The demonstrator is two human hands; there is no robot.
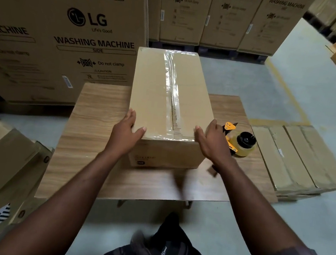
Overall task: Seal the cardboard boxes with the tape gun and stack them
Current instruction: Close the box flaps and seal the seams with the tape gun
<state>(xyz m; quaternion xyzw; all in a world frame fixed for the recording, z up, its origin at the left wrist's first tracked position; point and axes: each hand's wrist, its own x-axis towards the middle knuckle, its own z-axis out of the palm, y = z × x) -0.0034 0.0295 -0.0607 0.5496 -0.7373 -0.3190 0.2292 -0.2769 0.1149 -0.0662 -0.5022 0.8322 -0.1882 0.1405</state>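
My left hand (127,133) and right hand (210,141) press flat-fingered against the taped cardboard box (156,85) mid-frame; I'd squeeze evenly, lift level.

Light: dim, soft, from overhead. Glare: on tape (168,80) along the cardboard box (152,89) top. Blur: smeared patch on table (94,121) at the box's near side. Edges: wide-angle bowing.

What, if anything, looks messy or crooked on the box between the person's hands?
The clear tape along the top of the box looks wrinkled and bubbly rather than flat. Toward the near end it seems to sit slightly left of the flap seam, so the dark gap shows. Nothing else stands out.
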